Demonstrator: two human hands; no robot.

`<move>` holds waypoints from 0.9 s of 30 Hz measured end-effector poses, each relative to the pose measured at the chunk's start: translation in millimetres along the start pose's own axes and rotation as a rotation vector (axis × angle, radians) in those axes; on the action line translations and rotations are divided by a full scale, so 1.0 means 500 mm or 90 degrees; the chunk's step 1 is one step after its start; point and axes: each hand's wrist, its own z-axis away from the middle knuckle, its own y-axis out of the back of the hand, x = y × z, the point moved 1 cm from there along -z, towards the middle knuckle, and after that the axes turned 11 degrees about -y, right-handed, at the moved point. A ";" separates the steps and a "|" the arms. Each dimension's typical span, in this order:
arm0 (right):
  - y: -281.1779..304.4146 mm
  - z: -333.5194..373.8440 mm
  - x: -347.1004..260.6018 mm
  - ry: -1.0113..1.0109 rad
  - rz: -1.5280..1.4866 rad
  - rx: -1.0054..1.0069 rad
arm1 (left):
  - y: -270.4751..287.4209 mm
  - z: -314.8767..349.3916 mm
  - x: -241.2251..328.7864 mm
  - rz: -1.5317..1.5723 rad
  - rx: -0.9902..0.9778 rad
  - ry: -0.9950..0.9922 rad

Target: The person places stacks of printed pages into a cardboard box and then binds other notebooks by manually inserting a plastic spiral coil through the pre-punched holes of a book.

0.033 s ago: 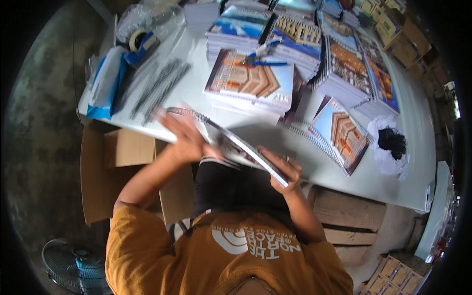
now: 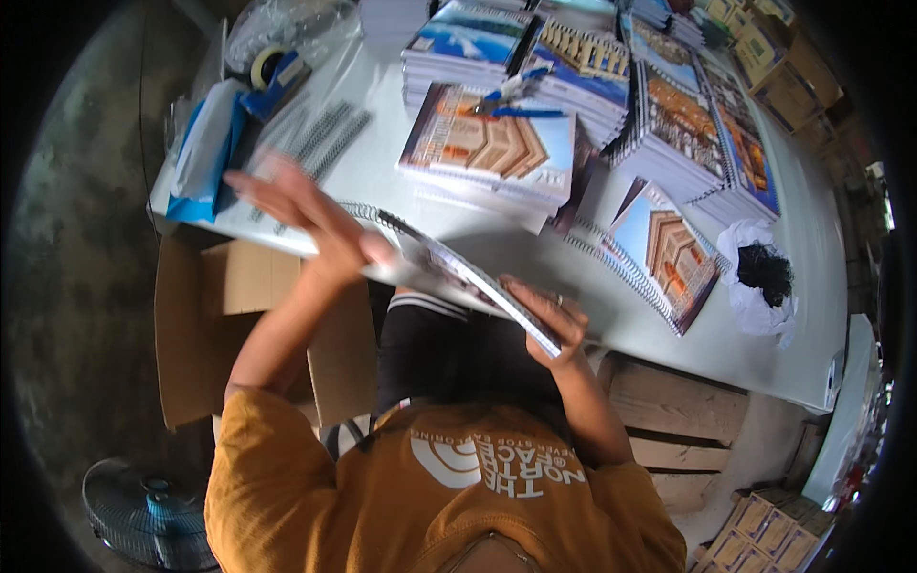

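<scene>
A thin notebook (image 2: 492,286) is tilted on edge at the table's near side, seen mostly along its pale page edges. My right hand (image 2: 554,320) grips its lower right end, thumb and fingers on either side. From the notebook's upper left end a dark spiral binding coil (image 2: 359,207) sticks out. My left hand (image 2: 310,218), slightly blurred, has its fingers stretched out beside that coil; whether the palm touches it I cannot tell. Just beyond the left fingers, several loose coils (image 2: 334,143) lie on the table.
Pliers (image 2: 511,100) with blue handles rest on a notebook stack (image 2: 487,153); more stacks (image 2: 678,124) stand behind. At right lie spiral-bound notebooks (image 2: 664,253) and a white bag of black scraps (image 2: 762,277). A tape dispenser (image 2: 277,81) sits far left; an open carton (image 2: 191,334) stands below.
My left hand has moved up and to the left, away from the notebook's middle, with its fingers extended. The right hand keeps its grip in nearly the same place.
</scene>
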 end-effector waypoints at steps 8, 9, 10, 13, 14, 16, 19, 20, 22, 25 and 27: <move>0.002 -0.014 -0.001 0.013 0.025 0.004 | 0.148 -0.255 0.126 -0.171 0.365 -0.294; -0.006 -0.012 0.000 0.020 -0.003 0.001 | 0.147 -0.246 0.128 -0.167 0.330 -0.250; -0.009 -0.014 0.000 0.025 0.001 -0.005 | 0.140 -0.258 0.123 -0.167 0.310 -0.218; -0.008 -0.018 -0.002 0.039 0.003 -0.009 | 0.091 -0.205 0.147 -0.101 0.163 -0.211; -0.006 -0.023 0.000 0.045 -0.005 -0.001 | 0.053 -0.143 0.171 -0.039 0.056 -0.270; 0.001 -0.021 0.007 0.043 -0.003 0.025 | 0.121 -0.221 0.175 -0.229 0.159 -0.415; -0.016 -0.011 -0.001 0.054 -0.021 -0.020 | 0.137 -0.270 0.090 -0.088 0.410 -0.191; -0.015 -0.016 0.000 0.067 -0.022 -0.025 | 0.126 -0.261 0.121 -0.107 0.300 -0.192; -0.009 -0.011 0.000 0.037 -0.005 -0.014 | 0.054 -0.185 0.172 0.020 0.165 -0.228; 0.002 -0.018 0.002 0.058 -0.016 -0.008 | 0.055 -0.156 0.165 -0.211 0.090 -0.428; -0.019 -0.018 -0.002 0.061 -0.039 -0.036 | -0.073 -0.067 0.047 -0.572 -0.076 -0.529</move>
